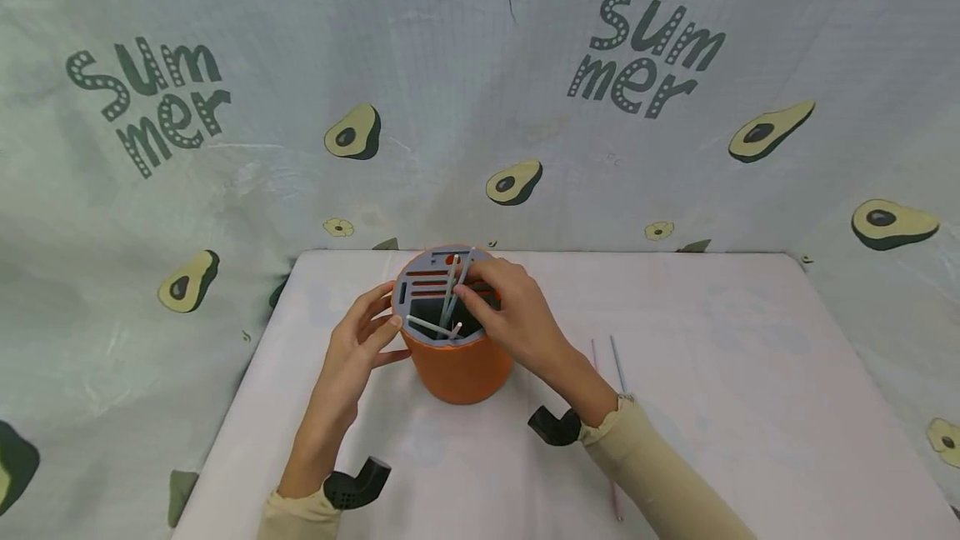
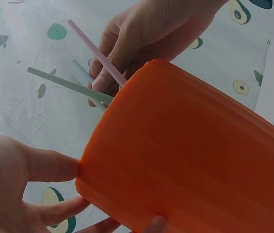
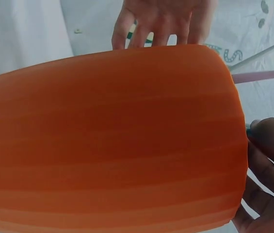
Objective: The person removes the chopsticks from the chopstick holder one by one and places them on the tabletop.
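Likely inserting: right hand point(image 1: 516, 307) pinches stick point(image 1: 467, 266) in pot point(image 1: 461, 369); left hand point(image 1: 358, 342), spread, touches nine o'clock side. Next probably calls for release.

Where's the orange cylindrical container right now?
Head view: orange cylindrical container stands near the middle, on the white tabletop, between left hand and right hand, left of the loose thin bluish stick.

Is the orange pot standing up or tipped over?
Upright: the orange pot stands with its base on the pale table, its grey slotted top facing up.
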The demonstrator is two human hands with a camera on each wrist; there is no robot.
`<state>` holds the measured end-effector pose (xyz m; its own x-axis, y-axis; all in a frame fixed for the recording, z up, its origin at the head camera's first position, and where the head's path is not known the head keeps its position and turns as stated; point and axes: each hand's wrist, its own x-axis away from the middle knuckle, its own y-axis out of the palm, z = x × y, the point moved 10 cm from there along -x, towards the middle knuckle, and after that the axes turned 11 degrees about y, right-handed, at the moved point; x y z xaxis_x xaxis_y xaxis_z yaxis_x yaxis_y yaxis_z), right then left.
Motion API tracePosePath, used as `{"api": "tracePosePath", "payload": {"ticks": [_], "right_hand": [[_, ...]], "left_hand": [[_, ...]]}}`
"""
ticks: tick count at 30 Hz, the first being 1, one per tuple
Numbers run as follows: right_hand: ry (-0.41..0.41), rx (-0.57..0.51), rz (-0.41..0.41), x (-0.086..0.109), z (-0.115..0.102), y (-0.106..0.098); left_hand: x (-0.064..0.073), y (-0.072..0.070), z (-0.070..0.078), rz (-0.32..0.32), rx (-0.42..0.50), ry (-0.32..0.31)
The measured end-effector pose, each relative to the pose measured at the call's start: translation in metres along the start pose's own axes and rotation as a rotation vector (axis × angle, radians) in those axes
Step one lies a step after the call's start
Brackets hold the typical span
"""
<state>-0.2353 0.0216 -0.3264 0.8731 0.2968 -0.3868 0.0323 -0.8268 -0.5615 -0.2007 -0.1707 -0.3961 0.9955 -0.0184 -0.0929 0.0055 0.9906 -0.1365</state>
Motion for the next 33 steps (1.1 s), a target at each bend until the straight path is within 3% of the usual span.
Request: {"api": "tracePosePath", "payload": {"ticks": [7, 19, 26, 33], "right_hand": [[0.01, -0.039, 0.004, 0.001, -0.002, 0.0], [0.023, -0.17, 0.084, 0.007, -0.008, -0.018], [0.073, -0.202, 0.059, 0.009, -0.008, -0.02], [0.09, -0.338, 0.042, 0.011, -0.008, -0.028]], "left_hand": [[0.001, -0.001, 0.003, 0.0, -0.01, 0.001], [0.002, 0.0, 0.003, 0.004, -0.023, 0.006], [0.005, -0.003, -0.002, 0.018, -0.037, -0.004], [0.002, -0.001, 0.0, 0.005, -0.039, 0.003]]}}
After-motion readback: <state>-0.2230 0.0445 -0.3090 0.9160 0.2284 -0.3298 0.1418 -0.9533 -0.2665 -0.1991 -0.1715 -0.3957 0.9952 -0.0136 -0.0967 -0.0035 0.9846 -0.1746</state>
